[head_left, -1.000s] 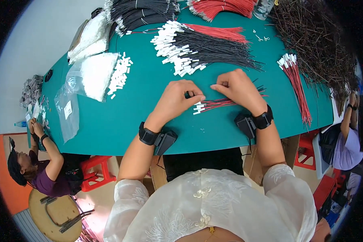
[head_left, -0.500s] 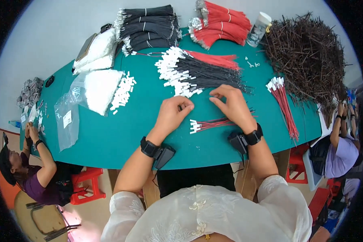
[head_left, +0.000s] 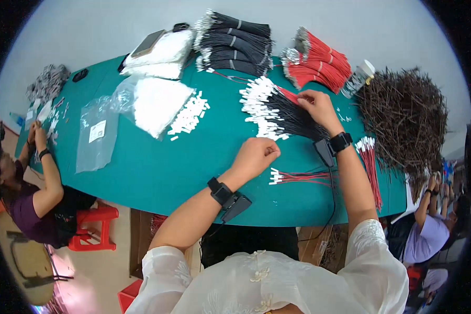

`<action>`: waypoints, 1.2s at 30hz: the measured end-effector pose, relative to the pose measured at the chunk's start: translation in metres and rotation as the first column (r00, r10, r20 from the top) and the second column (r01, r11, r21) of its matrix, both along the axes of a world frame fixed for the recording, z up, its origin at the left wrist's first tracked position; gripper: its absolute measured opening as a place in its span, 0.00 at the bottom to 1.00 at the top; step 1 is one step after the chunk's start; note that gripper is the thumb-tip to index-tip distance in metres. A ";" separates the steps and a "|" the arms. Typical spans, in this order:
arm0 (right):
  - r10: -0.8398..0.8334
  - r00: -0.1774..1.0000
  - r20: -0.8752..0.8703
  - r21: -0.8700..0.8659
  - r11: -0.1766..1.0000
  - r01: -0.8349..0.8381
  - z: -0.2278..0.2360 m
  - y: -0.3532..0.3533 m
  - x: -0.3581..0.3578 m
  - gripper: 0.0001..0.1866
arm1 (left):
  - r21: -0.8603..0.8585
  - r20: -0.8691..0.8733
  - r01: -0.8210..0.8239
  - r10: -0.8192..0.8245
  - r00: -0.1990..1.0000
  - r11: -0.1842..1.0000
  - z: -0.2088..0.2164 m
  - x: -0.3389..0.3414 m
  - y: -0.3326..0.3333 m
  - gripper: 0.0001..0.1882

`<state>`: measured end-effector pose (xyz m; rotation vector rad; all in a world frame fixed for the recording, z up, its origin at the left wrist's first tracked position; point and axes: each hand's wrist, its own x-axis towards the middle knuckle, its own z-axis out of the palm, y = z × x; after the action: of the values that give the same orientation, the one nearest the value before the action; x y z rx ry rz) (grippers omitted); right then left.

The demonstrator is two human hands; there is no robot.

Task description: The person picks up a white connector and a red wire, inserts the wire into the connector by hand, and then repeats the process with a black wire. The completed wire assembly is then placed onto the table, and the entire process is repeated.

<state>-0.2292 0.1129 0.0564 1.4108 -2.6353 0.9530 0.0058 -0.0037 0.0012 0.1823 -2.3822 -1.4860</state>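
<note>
Above the table's front middle, my left hand point(head_left: 257, 157) is closed in a pinch. Anything between its fingertips is too small or hidden to make out. Farther off to the right, my right hand point(head_left: 319, 109) has its fingertips closed at the red wires point(head_left: 288, 94), which lie along the back of a heap of black wires point(head_left: 295, 116). White connector housings point(head_left: 261, 102) cap the left ends of that heap. Below my right wrist lies a small bunch of red and black wires point(head_left: 306, 178) with white connectors.
Loose white housings point(head_left: 190, 116) lie beside a plastic bag of them point(head_left: 159, 107). Bundled black wires point(head_left: 235, 44) and red wires point(head_left: 319, 60) sit at the back, near a cup point(head_left: 359, 78). A brown wire pile point(head_left: 405, 118) stands right. A co-worker point(head_left: 29, 204) sits left.
My right hand has moved away from my left, up and right to the red wires. My left hand stays pinched near the front of the heap. The view has shifted and turned.
</note>
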 end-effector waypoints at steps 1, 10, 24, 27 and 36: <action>0.017 1.000 -0.004 0.003 1.000 -0.017 -0.003 -0.008 -0.008 0.11 | 0.003 -0.004 -0.017 0.017 1.000 1.000 -0.002 0.000 0.000 0.05; 0.023 0.971 -0.239 0.208 0.978 0.028 -0.039 -0.042 -0.060 0.11 | -0.031 -0.032 0.012 -0.013 0.999 0.999 -0.006 -0.002 -0.002 0.05; 0.003 0.972 -0.237 0.150 0.988 0.034 -0.025 -0.029 -0.051 0.08 | -0.030 -0.008 0.011 -0.011 1.000 0.999 -0.003 -0.002 0.000 0.05; 0.005 0.972 -0.236 0.117 0.993 0.023 -0.023 -0.025 -0.053 0.09 | -0.037 -0.004 0.015 -0.016 1.000 0.999 -0.003 -0.001 -0.001 0.05; 0.036 0.957 -0.287 0.076 0.997 -0.015 0.001 -0.017 -0.042 0.08 | -0.038 -0.055 0.011 -0.013 0.998 0.999 -0.006 -0.003 -0.001 0.06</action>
<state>-0.2716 0.0964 0.0570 1.4737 -2.4635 0.6030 0.0031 -0.0049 -0.0050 0.1164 -2.3697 -1.4312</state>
